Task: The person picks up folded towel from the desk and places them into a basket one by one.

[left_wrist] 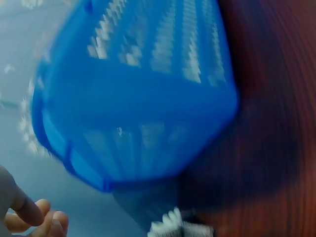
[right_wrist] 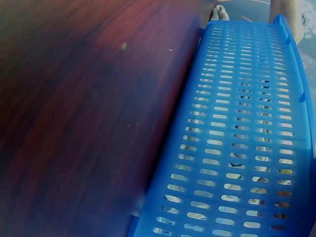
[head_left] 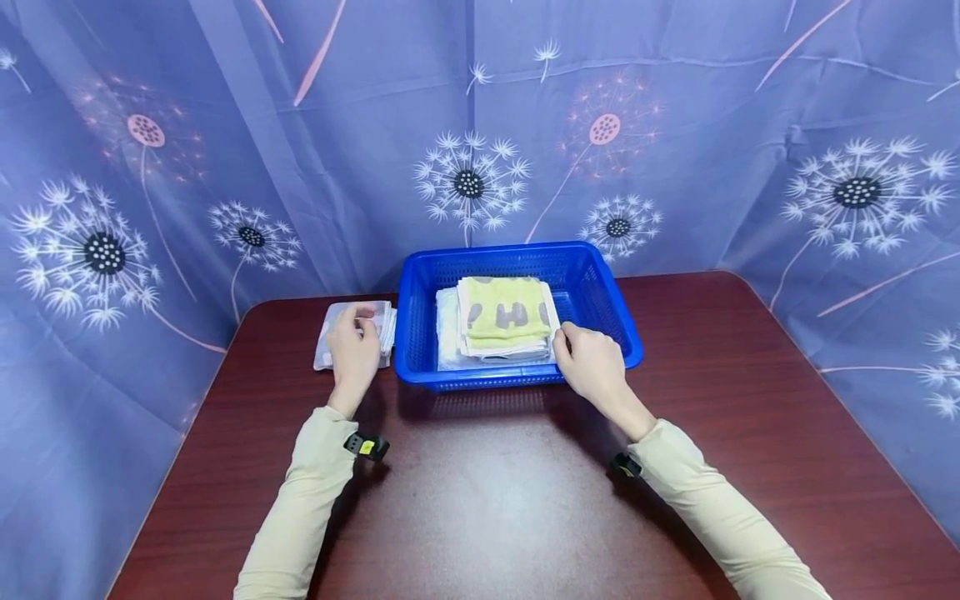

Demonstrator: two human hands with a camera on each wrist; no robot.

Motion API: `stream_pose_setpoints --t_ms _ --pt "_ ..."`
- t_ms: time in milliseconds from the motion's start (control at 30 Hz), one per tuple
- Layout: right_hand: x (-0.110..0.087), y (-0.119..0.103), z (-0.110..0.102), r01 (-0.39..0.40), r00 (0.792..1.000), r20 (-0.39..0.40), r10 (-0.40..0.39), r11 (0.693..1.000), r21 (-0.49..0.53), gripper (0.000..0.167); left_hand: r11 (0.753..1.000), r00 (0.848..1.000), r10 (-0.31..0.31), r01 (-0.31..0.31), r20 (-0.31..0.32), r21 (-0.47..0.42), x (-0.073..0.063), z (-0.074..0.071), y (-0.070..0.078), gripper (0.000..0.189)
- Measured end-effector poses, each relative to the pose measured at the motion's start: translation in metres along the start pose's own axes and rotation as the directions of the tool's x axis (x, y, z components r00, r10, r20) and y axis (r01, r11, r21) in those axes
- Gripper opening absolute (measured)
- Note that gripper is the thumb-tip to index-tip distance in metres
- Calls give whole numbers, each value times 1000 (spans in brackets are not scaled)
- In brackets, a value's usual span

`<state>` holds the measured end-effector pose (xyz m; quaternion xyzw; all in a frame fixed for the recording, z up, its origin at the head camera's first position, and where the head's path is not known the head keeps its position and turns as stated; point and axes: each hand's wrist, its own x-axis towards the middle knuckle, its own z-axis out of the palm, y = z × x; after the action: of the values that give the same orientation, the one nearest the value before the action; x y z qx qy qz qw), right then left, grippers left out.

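Note:
My left hand [head_left: 356, 350] is over a stack of folded cloths [head_left: 330, 340] left of the blue basket [head_left: 408, 367], its fingers bent and nothing between them. Its bent fingertips [left_wrist: 55, 219] show at the lower left of the left wrist view. A folded yellow towel [head_left: 513, 310] with grey shapes tops a pile inside the basket, with pale cloth [head_left: 447, 342] under it. My right hand [head_left: 594, 367] is over the basket's front right rim, fingers curled at the pile's right edge; I cannot tell whether they pinch cloth.
The basket stands on a dark red wooden table [head_left: 480, 500] near its back edge. A blue curtain [head_left: 360, 167] with dandelion prints hangs behind and at both sides. Perforated basket wall [right_wrist: 232, 133] fills much of the right wrist view.

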<state>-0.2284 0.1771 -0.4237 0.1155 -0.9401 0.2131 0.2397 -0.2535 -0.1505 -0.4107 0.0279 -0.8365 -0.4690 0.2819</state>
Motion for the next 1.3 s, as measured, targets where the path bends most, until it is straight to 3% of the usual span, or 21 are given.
stream_pose_setpoints --t_ms 267,500,733,933,1300 --pt "-1 1 0 28 1000 -5 -28 999 -24 37 992 995 -64 55 77 117 10 -4 -26 27" --pt "-2 1 3 31 999 -8 -31 999 -28 36 973 978 -139 106 153 204 16 0 -54 33" --pt "-2 3 4 48 998 -36 -49 998 -41 35 952 960 -210 158 185 262 21 -1 -68 34" --pt "-2 1 5 65 997 -28 -67 996 -53 34 912 939 -310 251 146 324 17 -4 -77 33" --pt "-2 3 6 68 996 -53 -72 995 -71 35 882 911 -405 366 81 296 20 3 -90 49"
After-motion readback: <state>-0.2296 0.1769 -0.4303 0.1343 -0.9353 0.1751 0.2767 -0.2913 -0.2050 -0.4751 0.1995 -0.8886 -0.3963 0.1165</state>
